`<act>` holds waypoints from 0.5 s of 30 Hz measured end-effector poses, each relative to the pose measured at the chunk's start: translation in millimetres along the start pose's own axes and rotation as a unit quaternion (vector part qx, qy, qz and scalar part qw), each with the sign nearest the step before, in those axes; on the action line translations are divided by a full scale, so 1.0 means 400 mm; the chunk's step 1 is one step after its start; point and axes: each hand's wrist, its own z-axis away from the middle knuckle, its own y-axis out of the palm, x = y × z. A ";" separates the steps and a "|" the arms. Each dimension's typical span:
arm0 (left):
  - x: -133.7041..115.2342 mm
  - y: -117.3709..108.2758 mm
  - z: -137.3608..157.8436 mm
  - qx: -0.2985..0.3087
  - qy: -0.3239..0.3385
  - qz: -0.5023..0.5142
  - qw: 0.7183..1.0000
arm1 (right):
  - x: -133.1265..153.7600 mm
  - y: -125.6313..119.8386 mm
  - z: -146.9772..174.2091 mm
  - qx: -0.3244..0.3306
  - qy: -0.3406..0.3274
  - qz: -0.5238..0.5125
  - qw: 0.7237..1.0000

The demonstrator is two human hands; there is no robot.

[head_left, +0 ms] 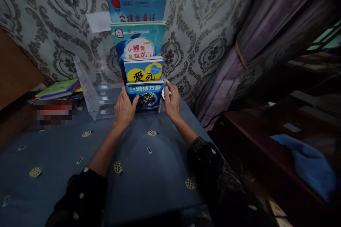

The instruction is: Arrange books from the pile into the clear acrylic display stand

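Note:
A small blue book (pixel 146 100) with a globe on its cover stands at the front of a clear tiered rack (pixel 93 101). My left hand (pixel 124 108) grips its left edge, thumb on the cover and fingers along the side. Close by the right edge is my right hand (pixel 172 101), thumb raised and fingers partly curled; whether it touches the book or rack is unclear. Behind rise a blue book with a yellow patch (pixel 144 72), a teal book (pixel 140 42) and a tall blue book (pixel 137 5), stepped upward. The rack's left part holds no books.
A pile of books (pixel 57 90) lies left of the rack on the blue patterned tablecloth (pixel 138 177). Patterned wallpaper (pixel 186 0) is close behind, and a tied purple curtain (pixel 231 67) hangs at right. A blue cloth (pixel 306 163) drapes over dark red furniture.

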 end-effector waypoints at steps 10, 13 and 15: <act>-0.011 -0.012 0.000 -0.007 0.013 0.010 1.000 | 0.020 -0.008 -0.013 -0.030 -0.018 -0.023 0.999; -0.012 -0.013 0.001 -0.005 0.012 0.005 1.000 | 0.023 -0.007 -0.013 -0.040 -0.029 -0.034 0.998; -0.012 -0.013 0.001 0.000 0.008 0.002 1.000 | 0.024 -0.007 -0.012 -0.037 -0.031 -0.044 0.998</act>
